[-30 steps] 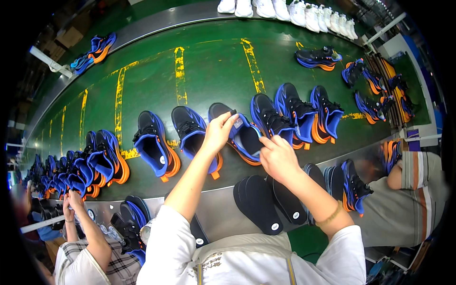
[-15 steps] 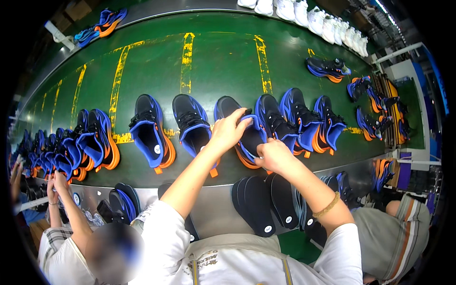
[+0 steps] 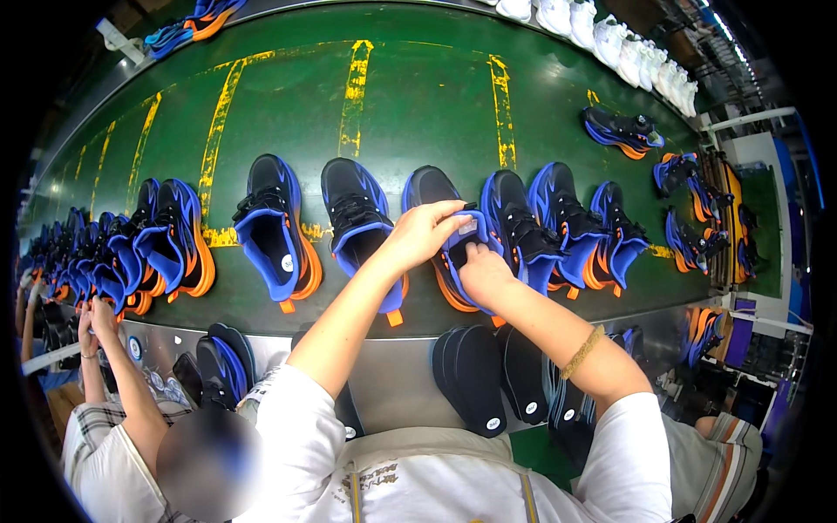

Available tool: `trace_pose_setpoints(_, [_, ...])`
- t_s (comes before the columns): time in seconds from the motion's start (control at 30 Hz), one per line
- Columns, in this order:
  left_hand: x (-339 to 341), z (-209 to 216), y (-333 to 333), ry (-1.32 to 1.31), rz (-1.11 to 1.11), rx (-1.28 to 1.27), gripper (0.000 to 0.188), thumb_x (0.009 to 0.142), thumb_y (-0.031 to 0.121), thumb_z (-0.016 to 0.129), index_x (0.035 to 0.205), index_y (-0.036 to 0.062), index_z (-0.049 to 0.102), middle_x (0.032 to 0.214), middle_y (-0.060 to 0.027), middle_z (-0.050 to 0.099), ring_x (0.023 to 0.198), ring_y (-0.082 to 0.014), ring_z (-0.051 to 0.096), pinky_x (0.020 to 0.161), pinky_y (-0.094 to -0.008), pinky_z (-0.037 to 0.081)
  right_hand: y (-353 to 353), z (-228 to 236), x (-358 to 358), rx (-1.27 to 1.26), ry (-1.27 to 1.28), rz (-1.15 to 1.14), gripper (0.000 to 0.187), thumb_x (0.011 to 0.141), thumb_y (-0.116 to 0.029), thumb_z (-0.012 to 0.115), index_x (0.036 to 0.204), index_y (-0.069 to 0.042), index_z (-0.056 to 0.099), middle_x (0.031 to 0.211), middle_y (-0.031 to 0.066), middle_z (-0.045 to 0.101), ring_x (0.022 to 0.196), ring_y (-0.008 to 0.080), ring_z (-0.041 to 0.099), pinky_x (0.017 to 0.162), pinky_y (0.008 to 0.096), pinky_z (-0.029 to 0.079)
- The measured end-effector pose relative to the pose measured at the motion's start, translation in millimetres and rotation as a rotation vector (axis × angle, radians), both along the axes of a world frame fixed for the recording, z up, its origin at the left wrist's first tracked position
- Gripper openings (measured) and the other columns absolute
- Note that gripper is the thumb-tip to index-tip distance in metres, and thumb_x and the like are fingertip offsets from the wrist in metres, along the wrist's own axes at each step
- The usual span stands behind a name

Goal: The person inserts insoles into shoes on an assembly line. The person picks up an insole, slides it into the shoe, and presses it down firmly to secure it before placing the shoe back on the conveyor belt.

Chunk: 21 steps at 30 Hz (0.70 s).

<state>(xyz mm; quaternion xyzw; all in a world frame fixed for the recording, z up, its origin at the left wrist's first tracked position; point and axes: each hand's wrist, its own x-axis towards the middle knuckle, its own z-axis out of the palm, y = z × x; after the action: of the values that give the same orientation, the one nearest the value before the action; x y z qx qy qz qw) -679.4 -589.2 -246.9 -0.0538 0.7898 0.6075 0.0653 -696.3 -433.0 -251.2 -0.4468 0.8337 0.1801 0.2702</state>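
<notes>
head view: the left hand (image 3: pixel 425 234) pinched the tongue (image 3: pixel 473 219) of a shoe (image 3: pixel 431 186) on the green table (image 3: pixel 292 113); the right hand (image 3: pixel 488 277) reached inside, finger grip hidden, probably seating an insole; next called for pressing flat.

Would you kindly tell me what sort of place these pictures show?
It looks like a shoe factory's assembly line: black-and-blue shoes with orange soles stand on a long green surface with yellow markings, and stacked flat black insoles lie on a grey metal ledge beside it.
</notes>
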Motion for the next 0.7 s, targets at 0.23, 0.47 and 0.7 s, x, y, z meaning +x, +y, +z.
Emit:
trace_pose_setpoints(0.23, [-2.2, -1.7, 7.6, -0.044, -0.008, 0.020, 0.041, 0.084, 0.024, 0.058, 0.115, -0.0025, 0.051, 0.101, -0.0163, 0.062, 0.094, -0.0211, 0.060, 0.081, -0.0298, 0.045, -1.6, -21.1, -16.4, 0.189, -0.039, 0.238, 0.027, 0.083, -0.019, 0.046, 0.101, -0.011, 0.065, 0.102, 0.0097, 0.059, 0.102, 0.0206, 0.051, 0.087, 0.0326, 0.038])
trace_pose_setpoints(0.47, [2.0, -9.1, 25.3, 0.362, 0.279, -0.262, 0.029, 0.083, 0.012, 0.054, 0.112, 0.0056, 0.048, 0.103, -0.0185, 0.049, 0.080, -0.0338, 0.057, 0.076, -0.0373, 0.046, 10.9, 45.8, -16.5, 0.097, -0.338, 0.257, 0.041, 0.086, -0.029, 0.035, 0.094, -0.004, 0.066, 0.097, 0.0126, 0.064, 0.098, 0.0246, 0.056, 0.103, 0.0387, 0.020])
trace_pose_setpoints(0.7, [1.6, 6.0, 45.0, 0.254, 0.012, -0.403, 0.034, 0.075, 0.005, 0.057, 0.108, 0.0049, 0.049, 0.103, -0.0227, 0.047, 0.090, -0.0398, 0.053, 0.074, -0.0412, 0.047, 49.0, 22.2, 20.3, -0.460, -0.126, -0.018, 0.034, 0.079, -0.029, 0.045, 0.080, 0.001, 0.062, 0.083, 0.0126, 0.061, 0.089, 0.0255, 0.055, 0.100, 0.0419, 0.024])
